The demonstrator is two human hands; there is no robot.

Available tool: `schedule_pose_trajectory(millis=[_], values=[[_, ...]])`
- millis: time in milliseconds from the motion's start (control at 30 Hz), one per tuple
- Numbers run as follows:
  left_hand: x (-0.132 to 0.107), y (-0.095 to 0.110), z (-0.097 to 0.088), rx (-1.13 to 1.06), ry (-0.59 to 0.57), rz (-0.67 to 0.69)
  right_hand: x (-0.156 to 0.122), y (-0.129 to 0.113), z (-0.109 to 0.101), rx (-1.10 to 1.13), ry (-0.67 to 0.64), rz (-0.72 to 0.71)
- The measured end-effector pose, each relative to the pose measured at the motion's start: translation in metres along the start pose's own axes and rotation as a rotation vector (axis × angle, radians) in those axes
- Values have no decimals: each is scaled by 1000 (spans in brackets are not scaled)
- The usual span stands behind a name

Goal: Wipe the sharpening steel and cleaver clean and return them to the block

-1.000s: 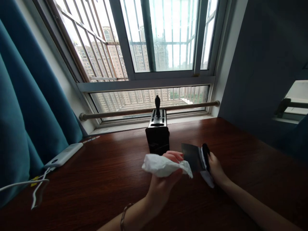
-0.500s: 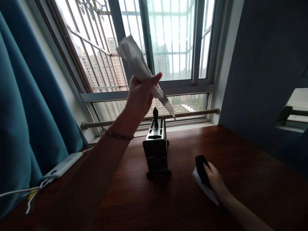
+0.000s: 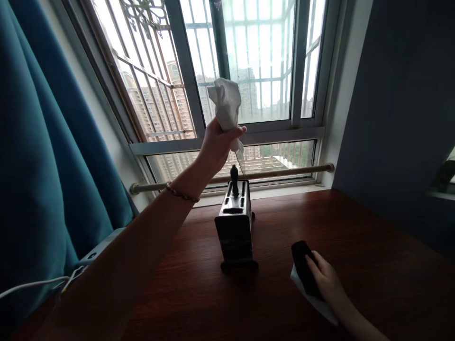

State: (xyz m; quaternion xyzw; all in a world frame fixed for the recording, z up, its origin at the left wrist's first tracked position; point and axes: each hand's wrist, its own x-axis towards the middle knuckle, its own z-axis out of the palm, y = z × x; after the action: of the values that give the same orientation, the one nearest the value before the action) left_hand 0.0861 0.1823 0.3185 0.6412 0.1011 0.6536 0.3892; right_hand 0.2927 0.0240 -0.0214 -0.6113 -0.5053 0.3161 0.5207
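Note:
My left hand [image 3: 219,143] is raised above the knife block, closed around the handle end of a knife wrapped in white tissue [image 3: 228,105]. The thin knife blade [image 3: 241,163] points down near the back of the block, seen almost edge-on; its tip is hard to make out. The dark knife block [image 3: 233,239] stands upright on the table, with open slots and one black knife handle [image 3: 234,179] sticking up from its top. Low on the right, my right hand [image 3: 325,274] grips a black oblong object [image 3: 304,265] with a white sheet [image 3: 313,298] beneath it.
The brown wooden table [image 3: 284,222] meets a barred window [image 3: 263,61], with a horizontal rail [image 3: 284,171] across it. A blue curtain [image 3: 31,142] hangs at left, near a white device [image 3: 103,244] with a white cable [image 3: 31,285].
My left hand has turned the knife from slanted to nearly upright and brought its blade closer to the knife block. My right hand keeps its grip. The view has shifted slightly.

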Motion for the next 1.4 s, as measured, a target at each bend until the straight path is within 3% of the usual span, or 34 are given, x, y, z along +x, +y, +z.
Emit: schedule_pose_trajectory(millis=[800, 1067, 1267, 1400], values=[[-23, -5, 0, 73, -79, -126, -1, -12, -8, 29, -5, -6], [-10, -8, -1, 111, -91, -256, -1, -17, -10, 4, 14, 5], [23, -33, -13, 161, -223, -438, 1, -14, -12, 16, 15, 23], [40, -45, -24, 566, -476, -491, 4, -12, -14, 14, 26, 36]])
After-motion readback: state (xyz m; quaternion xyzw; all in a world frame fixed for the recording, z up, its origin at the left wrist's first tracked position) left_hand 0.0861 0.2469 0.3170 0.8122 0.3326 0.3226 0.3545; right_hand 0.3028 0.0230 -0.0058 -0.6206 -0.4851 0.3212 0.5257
